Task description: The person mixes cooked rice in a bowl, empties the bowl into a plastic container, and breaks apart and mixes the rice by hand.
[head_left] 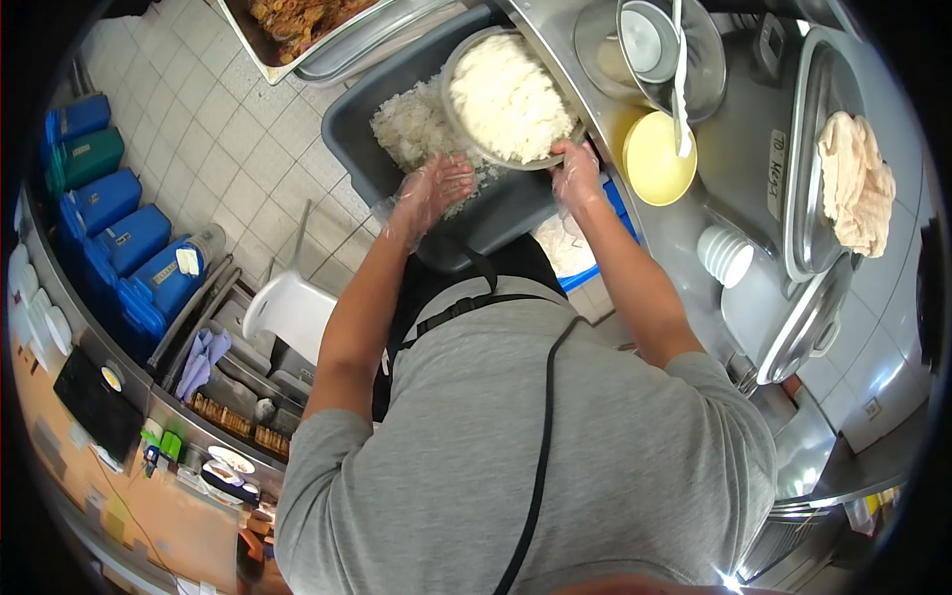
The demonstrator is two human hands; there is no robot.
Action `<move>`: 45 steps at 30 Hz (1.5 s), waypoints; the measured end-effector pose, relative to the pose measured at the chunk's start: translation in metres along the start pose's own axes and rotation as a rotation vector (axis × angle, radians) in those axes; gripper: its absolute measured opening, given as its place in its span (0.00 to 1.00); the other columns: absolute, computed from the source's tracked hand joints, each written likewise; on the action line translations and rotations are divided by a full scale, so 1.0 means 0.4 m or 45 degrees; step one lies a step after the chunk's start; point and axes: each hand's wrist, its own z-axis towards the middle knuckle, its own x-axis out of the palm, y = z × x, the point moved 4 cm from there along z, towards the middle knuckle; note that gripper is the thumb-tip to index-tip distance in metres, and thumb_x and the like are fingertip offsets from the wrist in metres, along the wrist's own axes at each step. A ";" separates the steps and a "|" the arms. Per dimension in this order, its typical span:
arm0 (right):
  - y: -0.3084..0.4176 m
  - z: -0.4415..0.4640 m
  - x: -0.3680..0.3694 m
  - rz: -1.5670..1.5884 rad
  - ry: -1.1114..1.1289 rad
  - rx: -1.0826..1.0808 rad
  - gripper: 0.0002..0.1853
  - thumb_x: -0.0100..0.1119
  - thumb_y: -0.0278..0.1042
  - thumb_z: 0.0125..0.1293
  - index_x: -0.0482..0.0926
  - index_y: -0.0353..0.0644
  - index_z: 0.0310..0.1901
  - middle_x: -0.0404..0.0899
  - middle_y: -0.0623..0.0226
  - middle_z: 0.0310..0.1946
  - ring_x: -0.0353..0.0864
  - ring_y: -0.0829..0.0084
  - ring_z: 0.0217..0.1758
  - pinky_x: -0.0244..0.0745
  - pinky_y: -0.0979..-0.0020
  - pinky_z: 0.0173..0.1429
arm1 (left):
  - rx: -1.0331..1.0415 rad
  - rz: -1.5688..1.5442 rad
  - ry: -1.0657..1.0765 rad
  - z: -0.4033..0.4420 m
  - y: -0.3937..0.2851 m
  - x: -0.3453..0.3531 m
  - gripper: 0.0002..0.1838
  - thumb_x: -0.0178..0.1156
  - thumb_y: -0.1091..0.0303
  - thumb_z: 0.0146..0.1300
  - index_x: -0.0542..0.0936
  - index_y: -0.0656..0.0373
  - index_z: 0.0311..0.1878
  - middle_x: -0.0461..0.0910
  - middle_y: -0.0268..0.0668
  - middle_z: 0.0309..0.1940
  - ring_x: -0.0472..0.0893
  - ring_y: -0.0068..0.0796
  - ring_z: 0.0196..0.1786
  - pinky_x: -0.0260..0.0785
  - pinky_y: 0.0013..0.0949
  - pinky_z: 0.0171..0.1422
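A round bowl heaped with white rice is tilted over the right part of a grey tub. My right hand, in a clear plastic glove, grips the bowl's lower right rim. Gloved too, my left hand is beside the bowl's lower left, above the loose rice in the tub. Its fingers are stretched out and hold nothing.
A tray of brown food is beyond the tub. On the steel counter at right are a yellow bowl, stacked white cups and a lidded container. A white chair stands left; blue bins farther left.
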 end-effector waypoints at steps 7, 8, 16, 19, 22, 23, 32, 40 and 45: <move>-0.018 0.053 -0.033 0.056 -0.169 -0.110 0.03 0.58 0.22 0.65 0.78 0.35 0.39 0.77 0.53 0.51 0.80 0.57 0.56 0.85 0.51 0.57 | 0.050 0.209 -0.220 0.006 0.020 -0.024 0.28 0.52 0.43 0.80 0.81 0.63 0.57 0.84 0.39 0.47 0.83 0.26 0.49 0.78 0.33 0.58; -0.017 0.049 -0.033 0.003 -0.236 -0.117 0.03 0.56 0.22 0.66 0.79 0.36 0.38 0.78 0.53 0.51 0.80 0.56 0.56 0.84 0.50 0.58 | 0.050 0.207 -0.218 0.018 0.025 -0.033 0.28 0.52 0.43 0.80 0.81 0.63 0.57 0.84 0.39 0.47 0.83 0.26 0.49 0.78 0.33 0.58; 0.005 0.067 -0.049 0.138 -0.177 0.030 0.08 0.57 0.17 0.61 0.79 0.35 0.42 0.79 0.55 0.48 0.82 0.58 0.52 0.85 0.54 0.54 | 0.403 1.973 -0.119 0.093 0.038 0.017 0.26 0.54 0.46 0.73 0.83 0.60 0.58 0.82 0.50 0.61 0.78 0.53 0.66 0.68 0.46 0.73; 0.028 0.031 -0.024 0.239 -0.210 0.001 0.16 0.55 0.12 0.57 0.78 0.31 0.48 0.79 0.55 0.48 0.84 0.58 0.48 0.85 0.58 0.54 | 0.430 2.353 -0.022 0.191 0.004 0.134 0.32 0.54 0.43 0.71 0.78 0.56 0.68 0.76 0.48 0.70 0.73 0.51 0.72 0.66 0.50 0.75; 0.043 0.014 -0.006 0.321 -0.124 -0.118 0.19 0.54 0.11 0.55 0.76 0.29 0.50 0.79 0.54 0.49 0.83 0.57 0.51 0.85 0.58 0.57 | 1.023 2.586 -0.086 0.362 -0.031 0.234 0.36 0.56 0.44 0.70 0.71 0.50 0.77 0.70 0.42 0.77 0.67 0.47 0.78 0.61 0.59 0.77; 0.040 0.014 -0.013 0.310 -0.160 -0.127 0.19 0.54 0.11 0.55 0.76 0.28 0.51 0.79 0.54 0.50 0.83 0.57 0.51 0.84 0.59 0.58 | 1.174 2.617 -0.100 0.420 -0.034 0.243 0.36 0.57 0.44 0.70 0.70 0.50 0.77 0.69 0.42 0.77 0.67 0.47 0.78 0.60 0.60 0.78; 0.036 -0.002 0.006 0.456 -0.240 -0.049 0.21 0.55 0.11 0.56 0.76 0.28 0.54 0.80 0.51 0.55 0.83 0.54 0.57 0.81 0.58 0.66 | 0.968 2.931 0.290 0.564 0.027 0.206 0.37 0.58 0.45 0.69 0.69 0.47 0.79 0.69 0.39 0.78 0.65 0.46 0.80 0.57 0.61 0.79; 0.013 0.005 -0.034 0.399 -0.260 -0.040 0.18 0.60 0.14 0.55 0.78 0.30 0.50 0.81 0.55 0.51 0.83 0.57 0.54 0.82 0.60 0.61 | -0.120 3.301 0.605 0.344 0.137 0.136 0.38 0.60 0.46 0.68 0.68 0.45 0.80 0.69 0.37 0.78 0.64 0.45 0.81 0.55 0.62 0.80; -0.006 0.039 -0.061 0.436 -0.177 -0.087 0.17 0.60 0.14 0.56 0.79 0.30 0.49 0.81 0.55 0.51 0.83 0.58 0.53 0.82 0.60 0.60 | 0.700 3.132 0.348 0.456 0.071 0.102 0.33 0.52 0.49 0.74 0.69 0.47 0.79 0.71 0.40 0.77 0.66 0.47 0.80 0.55 0.60 0.82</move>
